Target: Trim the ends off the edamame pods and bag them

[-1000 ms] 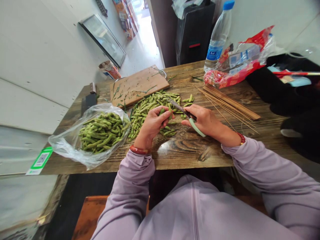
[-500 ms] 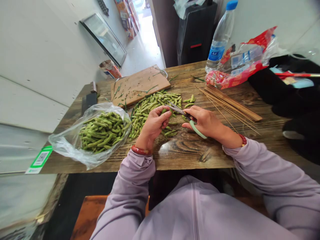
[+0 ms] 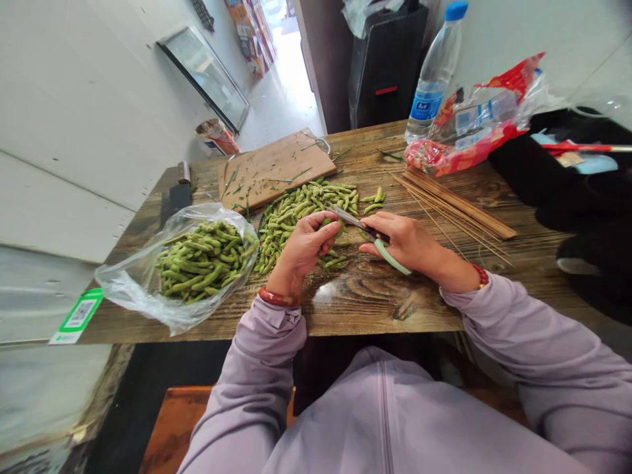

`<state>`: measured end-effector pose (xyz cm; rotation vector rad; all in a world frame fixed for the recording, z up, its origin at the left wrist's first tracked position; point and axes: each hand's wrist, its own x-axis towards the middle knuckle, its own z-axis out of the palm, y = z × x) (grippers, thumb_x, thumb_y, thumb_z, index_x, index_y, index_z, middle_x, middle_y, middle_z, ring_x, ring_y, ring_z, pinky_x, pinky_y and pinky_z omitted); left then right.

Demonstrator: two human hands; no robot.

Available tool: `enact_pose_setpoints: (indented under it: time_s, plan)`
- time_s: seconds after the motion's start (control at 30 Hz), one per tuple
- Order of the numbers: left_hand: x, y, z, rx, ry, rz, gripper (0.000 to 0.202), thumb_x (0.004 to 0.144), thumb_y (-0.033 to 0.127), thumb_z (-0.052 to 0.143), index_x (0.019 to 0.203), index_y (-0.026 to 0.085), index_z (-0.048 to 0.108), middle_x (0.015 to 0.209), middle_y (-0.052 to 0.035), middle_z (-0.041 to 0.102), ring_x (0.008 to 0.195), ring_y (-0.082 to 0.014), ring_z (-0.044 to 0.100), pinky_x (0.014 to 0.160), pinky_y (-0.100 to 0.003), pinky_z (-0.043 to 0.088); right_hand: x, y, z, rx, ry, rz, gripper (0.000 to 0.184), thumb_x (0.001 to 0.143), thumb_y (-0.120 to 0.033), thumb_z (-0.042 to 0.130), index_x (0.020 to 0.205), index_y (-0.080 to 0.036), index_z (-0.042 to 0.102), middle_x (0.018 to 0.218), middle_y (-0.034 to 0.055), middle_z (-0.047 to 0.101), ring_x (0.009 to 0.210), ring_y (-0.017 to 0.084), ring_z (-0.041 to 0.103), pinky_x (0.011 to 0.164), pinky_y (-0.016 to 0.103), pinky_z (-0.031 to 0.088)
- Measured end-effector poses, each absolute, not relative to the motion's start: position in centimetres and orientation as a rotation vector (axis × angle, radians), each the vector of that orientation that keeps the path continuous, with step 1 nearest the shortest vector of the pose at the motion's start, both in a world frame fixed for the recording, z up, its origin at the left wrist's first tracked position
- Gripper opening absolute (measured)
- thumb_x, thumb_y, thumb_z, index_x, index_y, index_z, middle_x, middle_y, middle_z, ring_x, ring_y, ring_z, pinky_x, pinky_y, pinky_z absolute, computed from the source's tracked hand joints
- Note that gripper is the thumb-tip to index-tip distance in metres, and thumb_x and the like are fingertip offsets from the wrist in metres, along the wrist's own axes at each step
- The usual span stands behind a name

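Observation:
My left hand [image 3: 311,242] is closed, pinching a green soybean pod [image 3: 340,227] between thumb and fingers. In my right hand [image 3: 399,238] is a pair of scissors [image 3: 394,258] with pale green handles. The scissor blades point left and reach the pod at my left fingertips; their blades look nearly closed. Beneath and behind my hands spreads a pile of loose soybean pods [image 3: 284,220] on the wooden table [image 3: 355,299]. To the left, a clear plastic bag [image 3: 131,280] lies open with many more pods inside it.
A wooden cutting board [image 3: 276,168] with green scraps lies behind the pile, and a cleaver [image 3: 175,201] sits left of it. Bamboo skewers [image 3: 457,204] lie on the right. Behind them stand a water bottle [image 3: 434,72] and a red plastic package [image 3: 474,148].
The scissors and the pod have shifted very slightly at my fingertips. Both hands stay in nearly the same place, and the rest looks unchanged.

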<state>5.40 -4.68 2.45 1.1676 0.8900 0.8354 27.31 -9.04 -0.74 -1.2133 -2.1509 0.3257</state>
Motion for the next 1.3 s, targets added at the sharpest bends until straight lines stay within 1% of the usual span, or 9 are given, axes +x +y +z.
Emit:
enact_pose_setpoints:
  time_s: [0.1,0.2,0.37,0.5,0.63,0.77,1.0,1.17,1.3]
  plan:
    - [5.3,-4.6,2.5,1.158,0.825,0.793,0.034,0.073,0.044,0.08,0.08,0.014,0.067,0.061,0.0042,0.049,0.043,-0.0018,0.034,0.038,-0.017,0.02,27.4,-8.9,-0.8,-1.161,-2.111,0.359,0.04,0.09,-0.044,0.068,0.121,-0.019,0.066,0.101,0.0096,0.068,0.088,0.025,0.065,0.078,0.035,0.051]
    - [5.3,-4.5,2.4,1.133,0.754,0.74,0.034,0.076,0.045,0.077,0.078,0.012,0.068,0.06,0.0038,0.046,0.042,-0.0017,0.032,0.039,-0.018,0.021,27.3,-8.8,-1.0,-1.114,-2.086,0.371,0.041,0.09,-0.047,0.067,0.121,-0.02,0.065,0.099,0.0084,0.068,0.087,0.024,0.064,0.079,0.036,0.052]
    - [5.4,-4.8,2.1,1.062,0.707,0.725,0.037,0.074,0.045,0.081,0.076,0.012,0.065,0.061,0.0043,0.046,0.041,-0.0011,0.032,0.039,-0.017,0.02,27.0,-9.0,-1.3,-1.076,-2.084,0.357,0.043,0.091,-0.049,0.066,0.122,-0.019,0.065,0.097,0.008,0.066,0.084,0.023,0.063,0.077,0.036,0.052]
    - [5.4,-4.8,1.8,1.034,0.698,0.757,0.038,0.069,0.043,0.086,0.078,0.013,0.063,0.06,0.0053,0.047,0.042,-0.0008,0.032,0.04,-0.016,0.023,26.9,-9.1,-1.3,-1.082,-2.086,0.332,0.041,0.091,-0.045,0.067,0.123,-0.019,0.065,0.1,0.0087,0.066,0.087,0.024,0.064,0.079,0.036,0.052]
    - [5.5,-4.8,1.7,1.081,0.732,0.781,0.039,0.07,0.042,0.086,0.085,0.014,0.063,0.065,0.0039,0.056,0.043,-0.0011,0.038,0.041,-0.015,0.024,26.8,-9.1,-1.3,-1.119,-2.097,0.348,0.044,0.088,-0.042,0.071,0.125,-0.019,0.063,0.096,0.0071,0.064,0.08,0.021,0.061,0.075,0.035,0.053]
    - [5.7,-4.9,2.0,1.153,0.777,0.829,0.035,0.072,0.04,0.084,0.087,0.015,0.063,0.074,0.0002,0.066,0.045,-0.0019,0.044,0.04,-0.015,0.024,26.7,-9.1,-1.3,-1.147,-2.076,0.368,0.05,0.084,-0.043,0.075,0.127,-0.02,0.061,0.1,0.0068,0.063,0.077,0.02,0.061,0.073,0.035,0.053]
    - [6.3,-5.4,2.4,1.203,0.922,0.915,0.033,0.064,0.035,0.088,0.082,0.015,0.068,0.061,0.0049,0.057,0.044,-0.0026,0.041,0.04,-0.017,0.027,26.7,-9.2,-1.3,-1.172,-2.082,0.393,0.051,0.081,-0.039,0.077,0.126,-0.021,0.06,0.104,0.0068,0.063,0.075,0.019,0.062,0.071,0.035,0.053]
    - [6.7,-5.6,2.4,1.276,0.972,0.931,0.027,0.065,0.034,0.087,0.079,0.016,0.072,0.06,0.0044,0.057,0.045,-0.0036,0.042,0.043,-0.019,0.031,26.8,-9.3,-1.2,-1.194,-2.117,0.352,0.053,0.081,-0.039,0.078,0.127,-0.021,0.059,0.107,0.0083,0.063,0.079,0.02,0.063,0.072,0.035,0.053]
    - [6.8,-5.7,2.5,1.342,0.99,0.937,0.022,0.067,0.032,0.086,0.078,0.016,0.074,0.062,0.0032,0.059,0.045,-0.0039,0.04,0.043,-0.02,0.029,26.8,-9.3,-1.0,-1.192,-2.146,0.314,0.053,0.082,-0.041,0.077,0.127,-0.019,0.059,0.109,0.0096,0.063,0.081,0.021,0.063,0.072,0.034,0.052]
